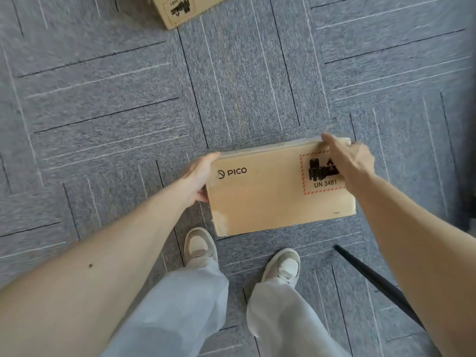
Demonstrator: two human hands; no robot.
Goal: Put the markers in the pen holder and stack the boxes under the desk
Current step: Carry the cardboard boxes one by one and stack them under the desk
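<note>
1. Left hand (199,176) clamps the left end of the PICO cardboard box (270,197).
2. Box is held above the grey carpet (103,99), just beyond the shoes (199,244).
3. Right hand (350,161) grips its far right corner.
4. 2nd box (180,9) lies far, w/ carpet between.
5. Step: box stacking. Next, prob. carry this one over & set it squarely on top; desk not in view.

Box (270,197): brown cardboard, matt, smooth, printed black and red. Floor (116,99): grey carpet tile, rough woven texture.

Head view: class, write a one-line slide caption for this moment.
Both hands, left and right, hold a PICO cardboard box above grey carpet; a second box lies ahead.
</note>
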